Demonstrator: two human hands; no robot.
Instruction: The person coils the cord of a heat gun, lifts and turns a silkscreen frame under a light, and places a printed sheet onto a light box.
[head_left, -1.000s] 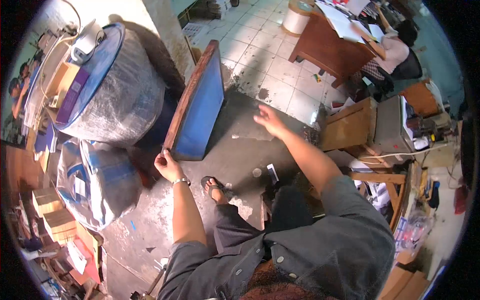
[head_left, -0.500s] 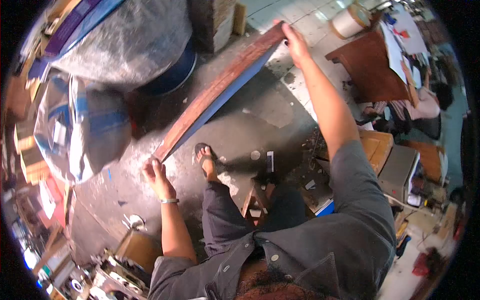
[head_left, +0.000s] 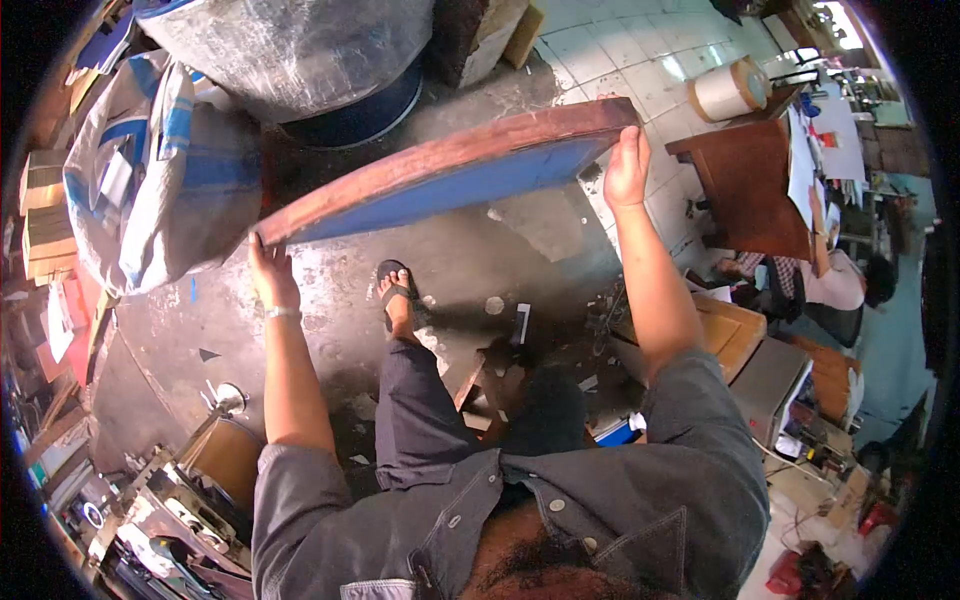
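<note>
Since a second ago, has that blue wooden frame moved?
Yes. The frame leaned upright by the wrapped barrel; now it is lifted off the floor, held flat between the left hand and right hand.

- Daylight falls brightest on the tiled floor (head_left: 640, 60) at the top; the concrete floor (head_left: 480, 270) below is dimmer.
- Soft shadows lie under the person's legs.
- Strong fisheye bending, black vignette at the corners.
- Edges are slightly blurred.
</note>
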